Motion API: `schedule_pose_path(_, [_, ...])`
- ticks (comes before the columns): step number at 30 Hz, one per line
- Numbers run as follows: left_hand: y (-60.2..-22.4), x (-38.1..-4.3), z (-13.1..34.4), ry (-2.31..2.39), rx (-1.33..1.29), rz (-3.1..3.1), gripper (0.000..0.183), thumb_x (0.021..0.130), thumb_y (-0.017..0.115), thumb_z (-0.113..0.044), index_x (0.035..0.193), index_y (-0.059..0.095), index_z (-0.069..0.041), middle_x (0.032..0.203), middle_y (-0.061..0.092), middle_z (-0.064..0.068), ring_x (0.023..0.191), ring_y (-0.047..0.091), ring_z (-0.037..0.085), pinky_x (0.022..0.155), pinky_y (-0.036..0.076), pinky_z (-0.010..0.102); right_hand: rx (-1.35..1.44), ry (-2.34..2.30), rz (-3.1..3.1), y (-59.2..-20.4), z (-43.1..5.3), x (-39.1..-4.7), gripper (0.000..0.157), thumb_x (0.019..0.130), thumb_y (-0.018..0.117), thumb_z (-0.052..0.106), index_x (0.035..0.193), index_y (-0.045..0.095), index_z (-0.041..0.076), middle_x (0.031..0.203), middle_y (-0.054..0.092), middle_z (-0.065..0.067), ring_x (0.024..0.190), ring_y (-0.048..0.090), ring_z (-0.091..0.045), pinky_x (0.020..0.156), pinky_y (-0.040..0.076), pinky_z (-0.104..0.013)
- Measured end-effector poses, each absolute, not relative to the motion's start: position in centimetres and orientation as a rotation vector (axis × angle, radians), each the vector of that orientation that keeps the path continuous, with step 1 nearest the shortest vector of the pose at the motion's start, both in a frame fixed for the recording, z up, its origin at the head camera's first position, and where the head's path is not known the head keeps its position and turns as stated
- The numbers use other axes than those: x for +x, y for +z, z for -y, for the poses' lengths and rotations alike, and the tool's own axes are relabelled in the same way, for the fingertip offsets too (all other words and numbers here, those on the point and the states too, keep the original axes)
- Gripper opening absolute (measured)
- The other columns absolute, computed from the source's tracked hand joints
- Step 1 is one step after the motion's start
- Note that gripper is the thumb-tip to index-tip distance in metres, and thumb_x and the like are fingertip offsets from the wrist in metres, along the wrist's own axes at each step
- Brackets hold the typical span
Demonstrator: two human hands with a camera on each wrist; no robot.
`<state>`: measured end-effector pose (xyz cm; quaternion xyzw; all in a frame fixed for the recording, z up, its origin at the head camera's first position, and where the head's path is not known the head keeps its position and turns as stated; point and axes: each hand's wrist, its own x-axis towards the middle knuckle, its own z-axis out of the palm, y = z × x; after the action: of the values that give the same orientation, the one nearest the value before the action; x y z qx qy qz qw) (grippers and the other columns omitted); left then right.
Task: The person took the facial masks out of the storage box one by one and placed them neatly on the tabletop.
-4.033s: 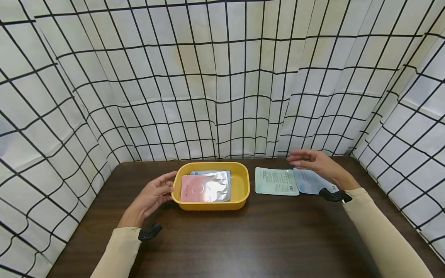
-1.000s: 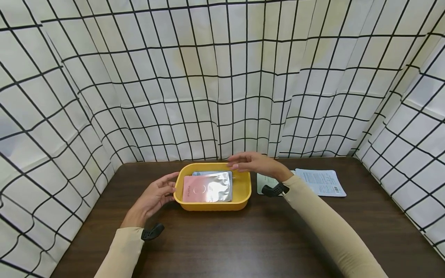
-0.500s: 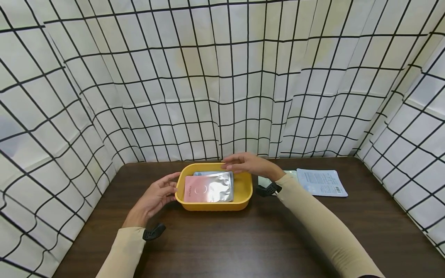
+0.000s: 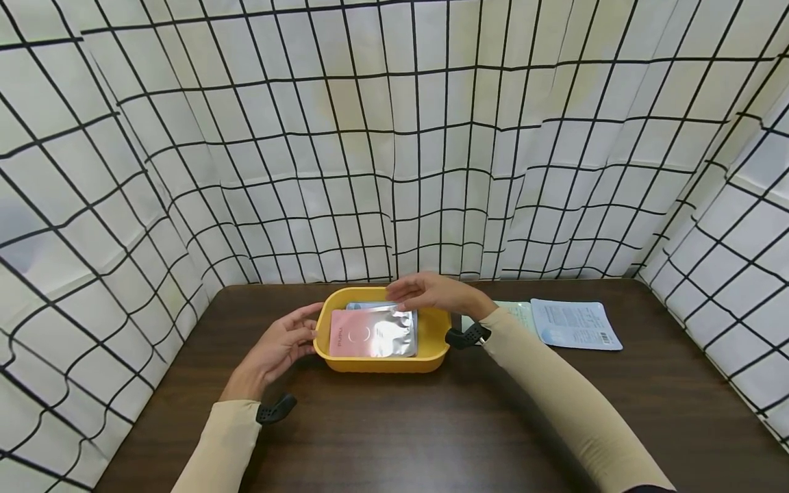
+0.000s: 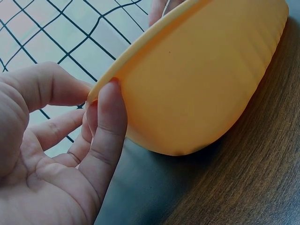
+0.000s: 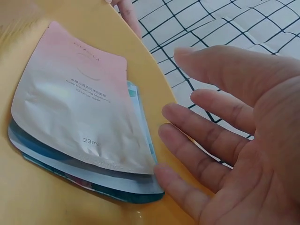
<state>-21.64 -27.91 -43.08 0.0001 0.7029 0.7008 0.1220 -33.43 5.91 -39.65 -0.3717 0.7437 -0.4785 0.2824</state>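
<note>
A yellow plastic tub [image 4: 385, 365] stands on the table, and my left hand [image 4: 285, 346] pinches its left rim. In the left wrist view the finger and thumb tips meet at the rim [image 5: 140, 42]. Inside lies a stack of sheet mask packets, topped by a pink and silver one [image 4: 372, 333]; blue and teal edges show beneath it in the right wrist view. My right hand [image 4: 439, 293] hovers over the tub's back right part, fingers spread and relaxed. Its fingertips are right at the stack's edge and the tub's rim, and the palm holds nothing.
Right of the tub lie a light green mask packet [image 4: 520, 313], partly behind the right forearm, and a pale blue packet [image 4: 576, 325] beside it. A white cloth with black grid lines [image 4: 431, 150] hangs behind the dark wooden table [image 4: 382, 431].
Four seconds ago my right hand was over the blue packet at the right; it has moved left over the tub, and lately a little further left. My left hand stays on the rim.
</note>
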Motion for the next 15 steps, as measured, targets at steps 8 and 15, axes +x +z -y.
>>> schedule_pose_path(8, [-43.20,-21.66,27.77,2.043,0.007,-2.057,0.064,0.099,0.055,0.000,0.158,0.034,-0.012,0.113,0.061,0.009,0.090,0.065,0.017,0.080,0.057,0.028,-0.981,-1.251,-2.026,-39.73,-5.65,-33.26,0.052,0.099,0.066,0.021,0.145,0.052,0.003,0.143,0.060,-0.010,0.131,0.056,-0.024,0.113,0.042,-0.043])
schedule_pose_path(15, [-43.13,-21.64,27.89,2.045,0.002,-2.060,0.064,0.099,0.054,0.000,0.158,0.034,-0.012,0.114,0.061,0.011,0.090,0.065,0.017,0.081,0.058,0.028,-0.961,-1.251,-2.032,-39.77,-5.47,-33.23,0.049,0.099,0.066,0.024,0.143,0.056,0.005,0.142,0.060,-0.011,0.131,0.057,-0.022,0.113,0.042,-0.044])
